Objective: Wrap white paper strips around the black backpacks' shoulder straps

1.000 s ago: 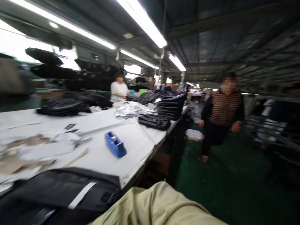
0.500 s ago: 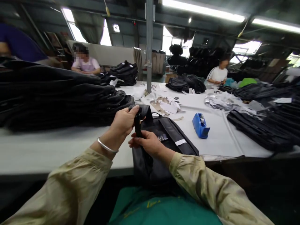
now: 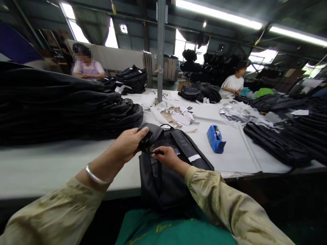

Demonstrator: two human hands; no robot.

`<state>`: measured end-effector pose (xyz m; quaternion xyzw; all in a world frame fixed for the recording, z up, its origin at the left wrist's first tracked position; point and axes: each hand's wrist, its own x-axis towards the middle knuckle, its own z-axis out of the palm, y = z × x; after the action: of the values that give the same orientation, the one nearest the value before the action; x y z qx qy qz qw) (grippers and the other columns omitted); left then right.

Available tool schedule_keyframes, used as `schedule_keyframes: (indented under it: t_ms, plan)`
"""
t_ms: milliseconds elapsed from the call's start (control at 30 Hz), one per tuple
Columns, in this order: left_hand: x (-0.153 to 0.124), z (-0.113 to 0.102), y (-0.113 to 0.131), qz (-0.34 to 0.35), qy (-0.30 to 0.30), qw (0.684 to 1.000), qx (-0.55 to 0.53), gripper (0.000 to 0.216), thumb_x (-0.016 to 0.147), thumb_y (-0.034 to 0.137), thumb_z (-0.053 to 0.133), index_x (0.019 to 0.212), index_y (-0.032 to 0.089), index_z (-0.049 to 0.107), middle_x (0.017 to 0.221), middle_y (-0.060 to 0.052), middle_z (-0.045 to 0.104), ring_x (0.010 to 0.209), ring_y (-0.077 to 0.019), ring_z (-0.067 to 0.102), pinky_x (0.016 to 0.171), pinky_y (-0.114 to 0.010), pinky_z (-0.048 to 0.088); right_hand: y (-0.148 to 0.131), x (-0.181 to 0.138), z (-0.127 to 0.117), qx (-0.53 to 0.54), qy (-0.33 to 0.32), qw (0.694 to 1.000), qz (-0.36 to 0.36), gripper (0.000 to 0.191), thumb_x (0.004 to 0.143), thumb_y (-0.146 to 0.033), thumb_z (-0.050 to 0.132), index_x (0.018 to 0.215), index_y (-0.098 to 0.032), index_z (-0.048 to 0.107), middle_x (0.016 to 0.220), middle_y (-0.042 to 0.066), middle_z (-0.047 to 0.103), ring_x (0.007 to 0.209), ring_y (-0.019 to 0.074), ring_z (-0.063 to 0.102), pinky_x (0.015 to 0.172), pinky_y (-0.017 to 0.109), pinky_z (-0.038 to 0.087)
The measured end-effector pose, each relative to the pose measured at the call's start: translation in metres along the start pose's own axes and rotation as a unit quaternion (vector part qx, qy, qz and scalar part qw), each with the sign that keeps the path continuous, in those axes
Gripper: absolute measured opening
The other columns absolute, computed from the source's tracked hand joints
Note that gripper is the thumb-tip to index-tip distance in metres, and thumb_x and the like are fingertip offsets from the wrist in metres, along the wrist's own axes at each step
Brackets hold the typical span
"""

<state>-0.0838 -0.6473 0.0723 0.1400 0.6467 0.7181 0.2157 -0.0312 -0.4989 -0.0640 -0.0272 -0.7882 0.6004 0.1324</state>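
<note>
My left hand (image 3: pixel 127 144) clamps top of black backpack (image 3: pixel 163 170) at table (image 3: pixel 51 163) edge; right hand (image 3: pixel 167 157) pinches its strap. Blue tape dispenser (image 3: pixel 215 138) nearby.

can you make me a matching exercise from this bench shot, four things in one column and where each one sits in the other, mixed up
Things:
1. black backpack
2. blue tape dispenser
3. tall stack of black bags
4. paper scraps

Places:
A. piled on the table to the left of the hands
B. at the near table edge, gripped by the left hand and the right hand
C. near the foot of the metal post
D. alone on the white table, right of the backpack

Pairs: 1-B, 2-D, 3-A, 4-C
</note>
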Motion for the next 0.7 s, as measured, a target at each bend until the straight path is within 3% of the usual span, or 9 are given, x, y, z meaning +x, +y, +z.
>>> schedule_keyframes:
  t_ms: [67,167,233,300,367,433,500,567,700]
  plan:
    - [-0.018,-0.011,-0.022,-0.023,-0.017,0.998,0.048,0.035,0.073,0.045,0.076,0.072,0.011,0.066,0.06,-0.005,0.065,0.051,-0.0142,0.056,0.045,-0.021,0.046,0.005,-0.001,-0.007,-0.136,0.053,0.989,0.011,0.024,0.071,-0.03,0.072,0.09,-0.017,0.066,0.082,0.004,0.067,0.076,0.0185,0.062,0.076,0.034,0.05]
    - [-0.047,-0.028,-0.058,-0.087,-0.017,0.993,0.072,0.038,0.071,0.049,0.078,0.074,0.012,0.068,0.065,-0.005,0.066,0.058,-0.015,0.058,0.05,-0.02,0.048,0.01,-0.006,-0.008,-0.269,0.115,0.956,0.014,0.057,0.065,-0.03,0.076,0.117,-0.014,0.059,0.109,0.012,0.063,0.101,0.0253,0.059,0.091,0.04,0.048]
    - [-0.066,-0.033,-0.079,-0.164,-0.017,0.985,0.044,0.039,0.073,0.049,0.077,0.078,0.012,0.067,0.071,-0.007,0.069,0.067,-0.0185,0.063,0.058,-0.025,0.054,0.011,-0.01,-0.005,-0.334,0.105,0.937,-0.008,0.088,0.063,-0.032,0.079,0.14,-0.012,0.042,0.137,0.02,0.047,0.125,0.0317,0.045,0.103,0.046,0.04]
    - [-0.083,-0.033,-0.098,-0.22,-0.011,0.975,0.02,0.039,0.075,0.05,0.074,0.086,0.013,0.066,0.077,-0.008,0.07,0.071,-0.0201,0.065,0.056,-0.026,0.054,0.01,-0.013,-0.003,-0.393,0.046,0.917,-0.042,0.102,0.064,-0.033,0.078,0.152,-0.018,0.026,0.154,0.02,0.027,0.138,0.0366,0.03,0.108,0.053,0.033]
    - [-0.097,-0.028,-0.114,-0.246,-0.004,0.969,0.012,0.04,0.077,0.051,0.073,0.091,0.014,0.065,0.078,-0.008,0.07,0.069,-0.0196,0.065,0.043,-0.02,0.045,0.009,-0.013,-0.003,-0.443,-0.043,0.89,-0.096,0.087,0.073,-0.031,0.072,0.15,-0.027,0.032,0.158,0.014,0.022,0.142,0.0379,0.023,0.107,0.058,0.029]
    - [-0.108,-0.024,-0.127,-0.267,-0.005,0.964,-0.008,0.041,0.076,0.052,0.073,0.091,0.014,0.064,0.074,-0.007,0.069,0.066,-0.0186,0.065,0.037,-0.016,0.035,0.008,-0.013,-0.004,-0.476,-0.14,0.853,-0.162,0.058,0.082,-0.026,0.063,0.138,-0.031,0.05,0.154,0.008,0.036,0.142,0.0352,0.026,0.108,0.058,0.027]
    - [-0.115,-0.022,-0.135,-0.297,0.002,0.954,-0.039,0.04,0.074,0.05,0.076,0.087,0.014,0.064,0.071,-0.006,0.068,0.064,-0.0175,0.065,0.038,-0.016,0.037,0.008,-0.013,-0.005,-0.489,-0.216,0.817,-0.216,0.037,0.086,-0.021,0.056,0.122,-0.028,0.062,0.141,0.005,0.052,0.138,0.0308,0.035,0.109,0.056,0.026]
    - [-0.116,-0.025,-0.136,-0.333,0.01,0.941,-0.066,0.038,0.073,0.047,0.079,0.087,0.014,0.065,0.073,-0.005,0.069,0.067,-0.0183,0.067,0.045,-0.02,0.047,0.011,-0.013,-0.005,-0.494,-0.243,0.797,-0.249,0.028,0.087,-0.017,0.054,0.112,-0.023,0.065,0.13,0.005,0.062,0.13,0.027,0.045,0.11,0.053,0.026]
    - [-0.091,-0.033,-0.125,-0.368,-0.03,0.918,-0.145,0.032,0.078,0.037,0.077,0.091,0.01,0.067,0.086,-0.013,0.074,0.08,-0.0268,0.072,0.068,-0.034,0.06,0.015,-0.014,-0.005,-0.498,-0.211,0.793,-0.278,0.023,0.085,-0.017,0.056,0.107,-0.017,0.065,0.12,0.009,0.067,0.119,0.0243,0.054,0.11,0.049,0.028]
